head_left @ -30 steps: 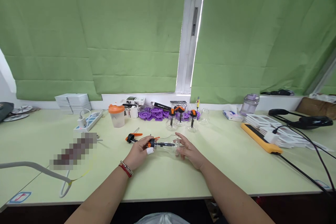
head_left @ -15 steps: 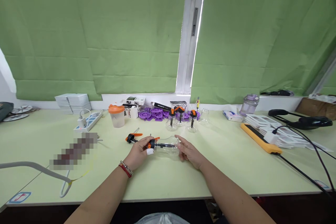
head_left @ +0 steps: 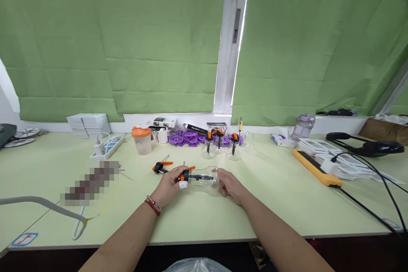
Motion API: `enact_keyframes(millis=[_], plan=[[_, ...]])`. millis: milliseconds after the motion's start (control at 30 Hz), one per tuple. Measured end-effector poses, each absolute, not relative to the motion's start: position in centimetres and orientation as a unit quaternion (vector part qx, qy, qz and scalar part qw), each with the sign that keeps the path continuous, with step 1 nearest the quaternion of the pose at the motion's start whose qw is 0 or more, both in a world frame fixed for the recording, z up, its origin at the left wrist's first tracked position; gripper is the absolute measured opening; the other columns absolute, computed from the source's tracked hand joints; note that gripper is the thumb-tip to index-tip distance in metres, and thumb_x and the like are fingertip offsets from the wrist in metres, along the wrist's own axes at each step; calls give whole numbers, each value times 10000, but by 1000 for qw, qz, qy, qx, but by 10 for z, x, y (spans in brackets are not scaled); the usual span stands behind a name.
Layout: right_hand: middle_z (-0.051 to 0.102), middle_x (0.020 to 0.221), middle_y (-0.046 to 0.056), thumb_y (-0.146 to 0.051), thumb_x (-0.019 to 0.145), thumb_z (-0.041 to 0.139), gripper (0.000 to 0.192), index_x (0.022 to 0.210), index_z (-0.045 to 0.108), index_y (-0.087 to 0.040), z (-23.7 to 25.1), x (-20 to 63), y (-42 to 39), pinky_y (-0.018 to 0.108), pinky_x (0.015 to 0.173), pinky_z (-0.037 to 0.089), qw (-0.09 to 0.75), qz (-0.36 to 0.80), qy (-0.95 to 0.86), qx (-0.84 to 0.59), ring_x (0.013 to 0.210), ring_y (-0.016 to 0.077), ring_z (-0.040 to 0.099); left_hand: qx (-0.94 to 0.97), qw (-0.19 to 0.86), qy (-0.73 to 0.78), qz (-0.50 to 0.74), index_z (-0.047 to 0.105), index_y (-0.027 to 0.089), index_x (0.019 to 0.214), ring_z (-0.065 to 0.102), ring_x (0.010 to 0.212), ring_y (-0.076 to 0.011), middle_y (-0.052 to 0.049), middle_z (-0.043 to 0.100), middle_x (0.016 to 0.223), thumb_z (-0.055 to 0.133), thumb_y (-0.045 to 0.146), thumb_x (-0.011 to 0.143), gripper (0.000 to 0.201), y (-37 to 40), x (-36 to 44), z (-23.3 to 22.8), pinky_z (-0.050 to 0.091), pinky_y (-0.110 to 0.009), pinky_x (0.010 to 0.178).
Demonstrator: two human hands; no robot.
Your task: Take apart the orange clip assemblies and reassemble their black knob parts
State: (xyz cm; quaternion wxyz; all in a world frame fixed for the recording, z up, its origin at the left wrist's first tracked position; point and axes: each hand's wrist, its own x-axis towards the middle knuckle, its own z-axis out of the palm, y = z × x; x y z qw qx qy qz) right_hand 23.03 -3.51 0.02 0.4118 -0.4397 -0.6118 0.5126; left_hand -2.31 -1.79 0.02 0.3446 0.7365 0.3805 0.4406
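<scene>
A clear, waisted bottle point(head_left: 204, 174) lies on its side between my hands, with a black stem running lengthwise inside it. My left hand point(head_left: 170, 185) is closed round its black-and-orange top point(head_left: 185, 174), at the neck; a white patch shows on one finger. At the other end, my right hand point(head_left: 230, 186) grips the base with curled fingers, partly seen through the clear wall. Just beyond my left hand lies a loose black-and-orange top point(head_left: 158, 167) with an orange lever. Farther back stand several similar clear bottles point(head_left: 233, 155) with black-and-orange tops, upright.
Purple plastic parts point(head_left: 190, 138) and small boxes point(head_left: 165, 122) line the wall. An orange-lidded cup point(head_left: 142, 141) stands left of them. A white hanger point(head_left: 41, 201) lies at left. On the right are an orange power strip point(head_left: 314, 169), white frames point(head_left: 347, 165) and headphones point(head_left: 379, 148).
My right hand's fingers have drawn in from the bottle's upper side and curl more tightly at its base. The bottle has shifted slightly to the right; my left hand keeps its hold.
</scene>
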Motion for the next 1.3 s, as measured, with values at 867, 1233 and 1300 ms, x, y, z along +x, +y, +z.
enact_keyframes(millis=[867, 1233, 1300], plan=[[474, 728, -31, -548, 784, 515, 574, 1278, 371, -294, 4, 234, -39, 227, 494, 300, 408, 563, -599, -397, 496, 79, 446, 750, 329, 371, 437, 599, 214, 1120, 498, 1139, -245, -71, 576, 1199, 663, 211, 686, 438, -16, -24, -1, 336, -401, 1030], [479, 553, -53, -615, 802, 418, 600, 1262, 390, -229, -6, 234, -31, 226, 471, 235, 400, 531, -621, -415, 426, 85, 359, 749, 324, 380, 436, 623, 198, 1096, 511, 1124, -249, -82, 592, 1172, 688, 272, 663, 444, -16, -23, -3, 339, -400, 1025], [505, 577, -42, -623, 799, 415, 600, 1249, 400, -226, -6, 233, -31, 225, 468, 236, 400, 531, -620, -416, 424, 82, 353, 749, 327, 377, 435, 625, 191, 1089, 511, 1120, -249, -86, 588, 1172, 687, 281, 665, 439, -17, -23, -2, 348, -393, 1017]])
